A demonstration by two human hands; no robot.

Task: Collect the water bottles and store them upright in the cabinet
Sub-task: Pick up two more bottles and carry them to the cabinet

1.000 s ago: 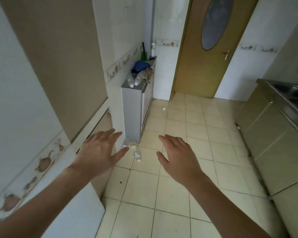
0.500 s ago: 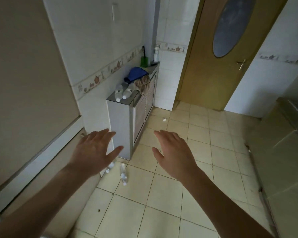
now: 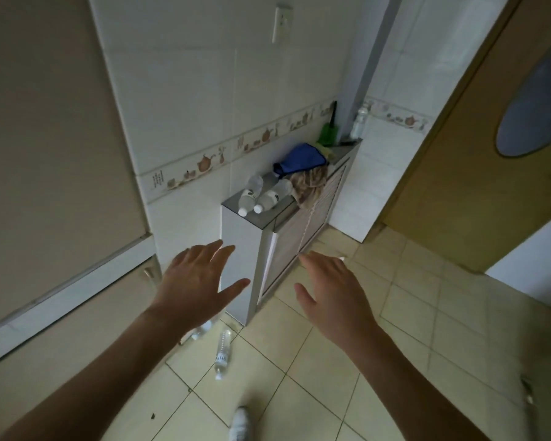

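change: I stood closer to the low cabinet [image 3: 239,249] than half a second before; it filled more of the view, and its top with the bottles sat higher and bigger in frame. My white shoe [image 3: 240,423] came into view at the bottom edge.
left hand [image 3: 193,283]: palm down, fingers straight and spread, thumb out. Held nothing, touched nothing. Hovered in front of the cabinet's white end panel.
right hand [image 3: 334,296]: same pose, fingers straight, thumb out, nothing in it. Hovered over the floor tiles [image 3: 299,393] in front of the cabinet's slatted doors.
hands: apart, both flat, cabinet corner showing between them.
bottles on top [image 3: 261,194]: two lay on their sides, side by side and touching, caps toward me, at the near end of the cabinet top.
floor bottle [image 3: 223,351]: lay on its side on the tiles, just beside the cabinet's near corner, below my left hand.
second floor bottle [image 3: 202,329]: partly hidden behind my left wrist, against the wall base.
far bottle [image 3: 358,122]: stood upright at the far end of the cabinet top, near the green brush [image 3: 330,130].
cloths: blue cloth [image 3: 303,159] and tan rag [image 3: 309,183] just behind the two lying bottles.
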